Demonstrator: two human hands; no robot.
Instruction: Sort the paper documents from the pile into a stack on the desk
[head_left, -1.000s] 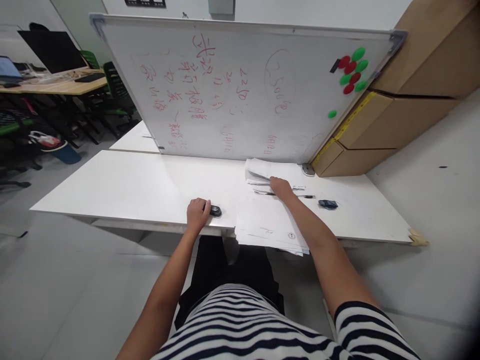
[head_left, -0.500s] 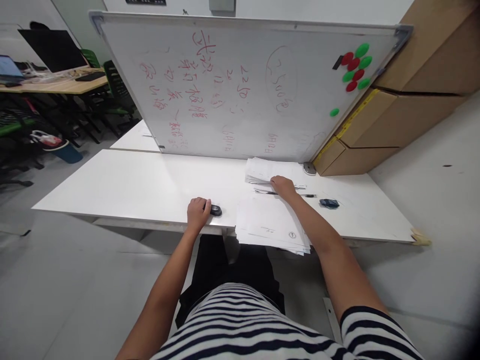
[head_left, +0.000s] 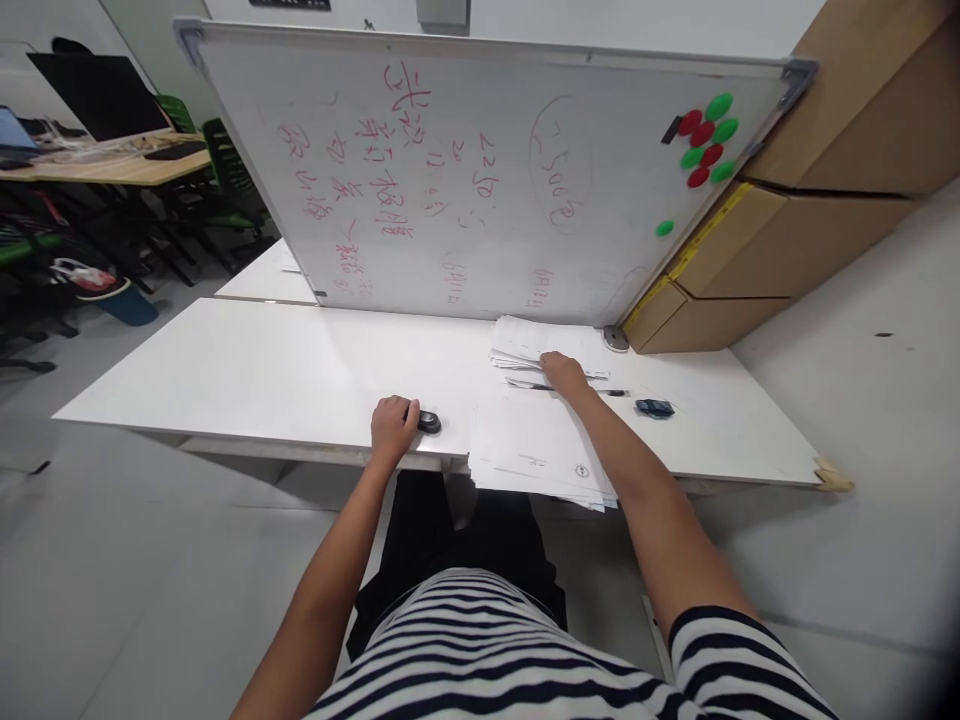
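Note:
My left hand (head_left: 394, 427) is closed around a small black stapler (head_left: 429, 422) that rests near the front edge of the white table; only its right end shows. At the front edge of the rear stack of papers (head_left: 529, 336), the fingers of my right hand (head_left: 564, 374) are bent and pinch the sheets. A dark pen (head_left: 616, 393) lies just in front of that stack, partly hidden under my right wrist. Closer to me, a front stack of papers (head_left: 529, 440) sticks out over the table edge, and my right forearm passes over its right side.
A whiteboard (head_left: 465, 240) with red writing and magnets stands along the back of the table (head_left: 247, 370). Cardboard boxes (head_left: 750, 240) are piled at the right. A crumpled dark blue item (head_left: 655, 408) and a grey rounded object (head_left: 615, 338) lie right of the papers.
The view has shifted very slightly. Both hands keep their places on the stapler and the papers.

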